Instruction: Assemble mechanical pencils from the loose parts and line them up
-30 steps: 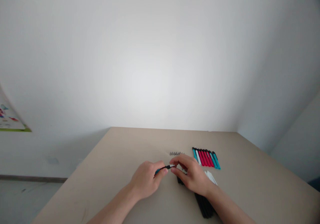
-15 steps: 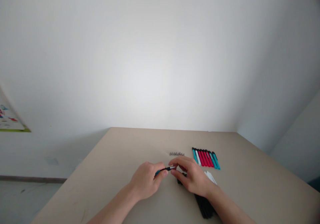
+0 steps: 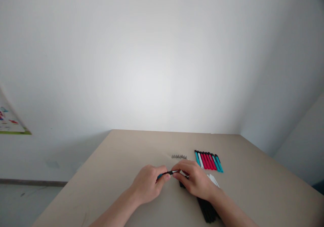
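Note:
My left hand point(image 3: 148, 183) is closed around a teal pen point(image 3: 165, 174) with a black front section, held level above the beige table point(image 3: 121, 159). My right hand point(image 3: 196, 179) pinches the pen's tip end between thumb and fingers. Under my right wrist lies a bundle of black pen parts point(image 3: 208, 209), with white pieces point(image 3: 213, 179) beside it. A row of finished teal, white and red pens point(image 3: 208, 160) lies just beyond my right hand. A short line of small grey springs point(image 3: 179, 156) lies left of that row.
The table meets a plain white wall at its far edge. Its left edge drops to a grey floor. A colourful poster point(image 3: 8, 121) hangs low on the wall at far left.
My hands have closed slightly together on the pen and shifted a little lower; the right fingers now cover more of the pen's tip.

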Motion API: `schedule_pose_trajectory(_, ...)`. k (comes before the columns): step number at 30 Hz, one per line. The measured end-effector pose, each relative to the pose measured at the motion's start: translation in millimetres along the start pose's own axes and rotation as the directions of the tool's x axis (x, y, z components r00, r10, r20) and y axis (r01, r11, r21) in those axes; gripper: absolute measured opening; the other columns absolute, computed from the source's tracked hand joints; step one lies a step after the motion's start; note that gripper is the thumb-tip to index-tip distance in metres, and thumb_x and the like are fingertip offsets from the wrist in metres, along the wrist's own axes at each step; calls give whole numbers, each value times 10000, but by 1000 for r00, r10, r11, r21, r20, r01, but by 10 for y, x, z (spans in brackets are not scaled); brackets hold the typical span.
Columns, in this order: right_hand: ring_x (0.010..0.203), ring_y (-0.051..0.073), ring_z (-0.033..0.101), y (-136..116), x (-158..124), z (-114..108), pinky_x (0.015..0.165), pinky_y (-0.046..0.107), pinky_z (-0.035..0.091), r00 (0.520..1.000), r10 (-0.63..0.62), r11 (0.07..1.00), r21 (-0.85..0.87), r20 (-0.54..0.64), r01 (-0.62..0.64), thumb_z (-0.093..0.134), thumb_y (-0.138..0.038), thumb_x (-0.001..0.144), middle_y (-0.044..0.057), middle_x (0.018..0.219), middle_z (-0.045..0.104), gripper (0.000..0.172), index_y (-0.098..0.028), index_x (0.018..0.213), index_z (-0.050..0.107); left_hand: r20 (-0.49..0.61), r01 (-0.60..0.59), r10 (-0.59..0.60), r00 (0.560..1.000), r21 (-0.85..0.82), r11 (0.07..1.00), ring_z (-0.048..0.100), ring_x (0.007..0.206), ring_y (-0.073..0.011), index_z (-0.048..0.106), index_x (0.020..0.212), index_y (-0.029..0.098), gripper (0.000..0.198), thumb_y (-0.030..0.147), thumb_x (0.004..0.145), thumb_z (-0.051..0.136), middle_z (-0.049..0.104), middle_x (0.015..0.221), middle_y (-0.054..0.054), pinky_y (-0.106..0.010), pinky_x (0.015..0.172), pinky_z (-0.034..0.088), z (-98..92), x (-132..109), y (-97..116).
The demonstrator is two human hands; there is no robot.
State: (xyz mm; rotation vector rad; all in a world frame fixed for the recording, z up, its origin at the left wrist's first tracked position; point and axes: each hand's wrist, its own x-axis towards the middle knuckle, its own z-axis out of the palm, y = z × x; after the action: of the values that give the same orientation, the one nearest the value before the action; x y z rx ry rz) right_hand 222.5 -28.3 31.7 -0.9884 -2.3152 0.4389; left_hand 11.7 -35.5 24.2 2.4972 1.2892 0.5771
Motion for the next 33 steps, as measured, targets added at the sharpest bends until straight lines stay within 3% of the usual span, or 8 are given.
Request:
schedule_pose_trajectory(4,654,154,557,-5,2,-13,620,258,372,999,-32,999,-29,11,32,475,-327,933,33,682,639,273,-184,791,659,17,-4,4,1000,-1,1000,539,555,-140,587,760,222,335,397,954,377,599,590,19,-232,520,253,-3,-11,8)
schedule_pose_trajectory(9,674,155,556,-21,15,-1,627,261,358,998,-69,993,-96,12,70,461,-289,932,35,732,643,219,-189,848,637,19,-4,4,1000,-6,1000,545,556,-150,611,758,219,337,382,948,386,614,600,6,-236,523,261,-20,-15,22)
schedule_pose_trajectory(15,571,145,488,-18,24,59,557,273,278,997,-67,968,-239,42,75,364,-287,958,16,598,540,349,-191,662,522,-5,-16,16,1000,-8,1000,557,564,-162,624,754,220,325,387,936,413,623,604,-4,-240,532,271,-23,-4,19)
schedule_pose_trajectory(21,630,151,488,-18,48,6,595,263,303,994,-84,981,-183,-64,71,356,-281,961,32,664,551,306,-188,714,511,-78,17,-19,997,-27,999,542,562,-140,599,692,199,355,365,941,410,607,599,5,-235,533,268,-92,10,12)
schedule_pose_trajectory(26,518,119,404,-3,39,41,533,257,266,996,-1,993,-117,-90,-10,345,-319,972,-15,538,438,419,-193,575,401,-183,9,-16,983,-34,999,536,597,-135,638,720,199,281,333,914,486,629,660,-3,-237,567,292,-61,7,-44)
schedule_pose_trajectory(29,511,115,420,29,27,44,519,246,278,988,56,996,-60,-144,-65,346,-340,970,-12,533,460,428,-191,574,411,-264,16,-42,964,-102,995,534,637,-139,658,736,194,265,373,888,536,628,684,-11,-234,596,322,-38,26,-82)
schedule_pose_trajectory(31,517,118,444,58,18,15,516,242,289,973,77,996,-37,-216,-87,359,-348,963,-3,558,499,398,-188,612,458,-285,68,-134,949,-228,971,502,592,-129,650,714,176,321,421,882,528,583,628,-5,-227,558,328,-35,46,-120)
schedule_pose_trajectory(33,516,119,446,82,8,-23,514,241,298,959,83,995,-26,-272,-94,380,-353,954,1,587,522,346,-185,681,512,-234,142,-263,936,-435,889,454,510,-112,639,732,161,349,462,866,523,507,561,21,-213,488,328,-33,66,-162)
